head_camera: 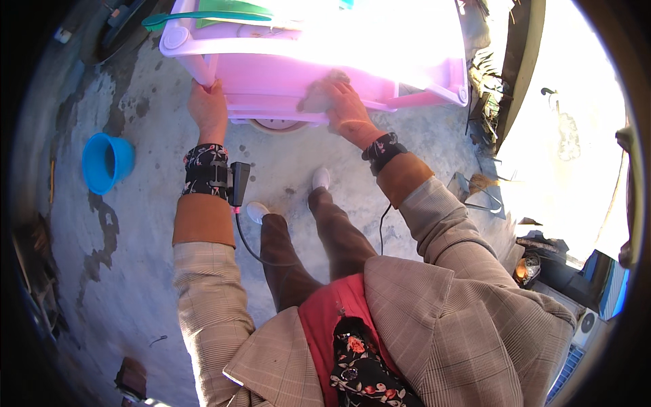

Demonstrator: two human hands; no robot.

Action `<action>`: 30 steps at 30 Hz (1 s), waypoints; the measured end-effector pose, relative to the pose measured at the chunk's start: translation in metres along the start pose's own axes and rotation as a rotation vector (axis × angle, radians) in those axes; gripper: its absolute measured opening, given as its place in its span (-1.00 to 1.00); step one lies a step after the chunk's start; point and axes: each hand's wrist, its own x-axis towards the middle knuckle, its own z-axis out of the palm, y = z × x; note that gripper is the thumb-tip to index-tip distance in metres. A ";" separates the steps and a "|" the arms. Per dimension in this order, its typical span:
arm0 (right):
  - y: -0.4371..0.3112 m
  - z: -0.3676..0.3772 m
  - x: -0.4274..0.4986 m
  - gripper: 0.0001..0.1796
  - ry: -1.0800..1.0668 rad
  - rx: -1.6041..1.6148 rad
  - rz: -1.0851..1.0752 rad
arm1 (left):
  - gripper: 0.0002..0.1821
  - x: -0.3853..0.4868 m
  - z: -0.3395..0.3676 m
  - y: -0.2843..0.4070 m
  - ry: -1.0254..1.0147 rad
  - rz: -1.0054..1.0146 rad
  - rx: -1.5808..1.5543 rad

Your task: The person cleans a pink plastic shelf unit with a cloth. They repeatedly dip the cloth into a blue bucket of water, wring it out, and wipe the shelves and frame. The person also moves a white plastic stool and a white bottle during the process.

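A pink plastic tiered rack (264, 71) stands in front of me at the top of the view, its upper right washed out by glare. My left hand (208, 109) grips its left side, just below the corner post. My right hand (351, 109) holds a crumpled, pale, slightly blurred cloth (316, 95) against a lower shelf near its front edge. On the top tier, a teal long-handled brush (224, 16) sticks out past the left corner. Beside it lies a flat green item (239, 6), partly cut off by the frame.
A blue plastic bucket (124, 157) sits on the stained concrete floor (168, 285) at left. Behind the rack's lower edge shows part of a round pale rim (277, 128). To the right are a dustpan (459, 187) and a small broom (482, 181).
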 end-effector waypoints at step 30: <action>0.032 -0.131 -0.191 -0.71 0.598 1.834 1.049 | -0.46 -0.203 0.051 0.125 -0.989 -0.398 -0.310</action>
